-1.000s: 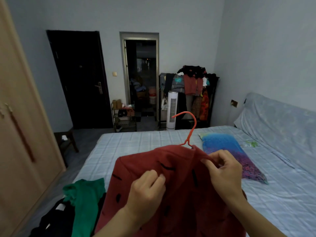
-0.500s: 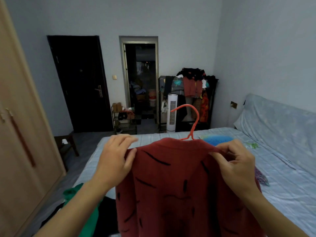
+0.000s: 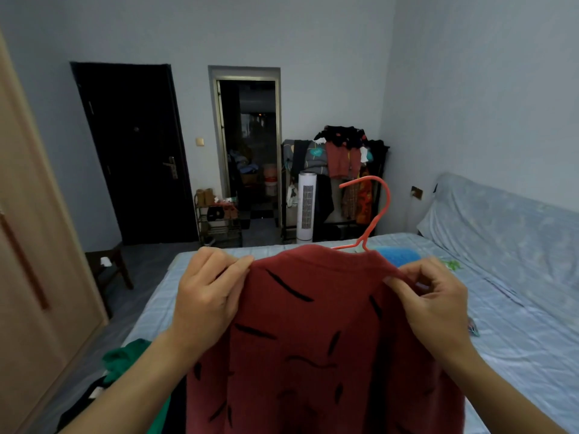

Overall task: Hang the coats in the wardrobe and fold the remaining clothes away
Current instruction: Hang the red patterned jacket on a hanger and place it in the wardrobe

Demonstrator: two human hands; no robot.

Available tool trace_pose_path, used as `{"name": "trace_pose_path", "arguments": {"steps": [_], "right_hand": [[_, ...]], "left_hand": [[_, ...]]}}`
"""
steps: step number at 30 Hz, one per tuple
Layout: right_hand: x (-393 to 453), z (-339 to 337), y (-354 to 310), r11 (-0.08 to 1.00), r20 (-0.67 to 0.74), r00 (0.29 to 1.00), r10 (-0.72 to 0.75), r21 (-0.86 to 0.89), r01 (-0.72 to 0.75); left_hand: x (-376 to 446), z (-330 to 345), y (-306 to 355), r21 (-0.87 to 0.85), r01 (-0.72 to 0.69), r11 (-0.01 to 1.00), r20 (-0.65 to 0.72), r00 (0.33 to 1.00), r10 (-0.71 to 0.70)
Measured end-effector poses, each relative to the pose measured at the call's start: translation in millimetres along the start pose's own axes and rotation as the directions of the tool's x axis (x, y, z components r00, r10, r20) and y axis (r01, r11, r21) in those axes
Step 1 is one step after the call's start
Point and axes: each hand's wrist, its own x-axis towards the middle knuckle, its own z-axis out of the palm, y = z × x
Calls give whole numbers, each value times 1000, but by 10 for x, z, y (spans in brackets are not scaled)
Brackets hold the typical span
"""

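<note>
Red sweater [image 3: 313, 339], black dashes: on orange hanger [image 3: 372, 214], held up over bed [image 3: 517, 355] | left hand [image 3: 206, 296] grips its left shoulder | right hand [image 3: 435, 305] pinches its right shoulder | green garment [image 3: 125, 358]: bed's near-left corner | wardrobe [image 3: 34, 277]: far left

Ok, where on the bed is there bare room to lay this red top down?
Bare sheet right of the red top, between the blue bag and the near edge. The near left corner is crowded with the green garment and dark clothes.

Dim room: dark door [image 3: 134, 151], bed [image 3: 517, 346], laden clothes rack [image 3: 338, 180]
</note>
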Motion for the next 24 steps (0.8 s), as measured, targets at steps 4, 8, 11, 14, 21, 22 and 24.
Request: {"name": "trace_pose_path", "arguments": {"steps": [4, 8, 11, 14, 21, 22, 24], "right_hand": [[31, 67, -46, 1000, 16, 1000, -11, 15, 11], [94, 182, -127, 997, 66, 995, -78, 4, 78], [146, 230, -166, 995, 101, 990, -100, 11, 100], [186, 241, -236, 985, 164, 971, -172, 3, 174], [190, 38, -1, 979, 309, 944, -119, -125, 164], [163, 39, 32, 979, 326, 940, -104, -132, 154], [117, 69, 61, 977, 341, 933, -116, -131, 169]], "left_hand": [[-5, 74, 79, 57, 98, 994, 74, 992, -102], [-52, 84, -36, -37, 167, 985, 229, 961, -154], [-78, 23, -90, -26, 194, 981, 191, 964, -185], [1, -8, -144, 13, 208, 978, 86, 974, -208], [79, -91, -438, 53, 213, 976, 9, 977, -214], [79, -94, -457, 59, 214, 975, 9, 977, -215], [74, -94, -474, 57, 214, 975, 13, 977, -215]]}}
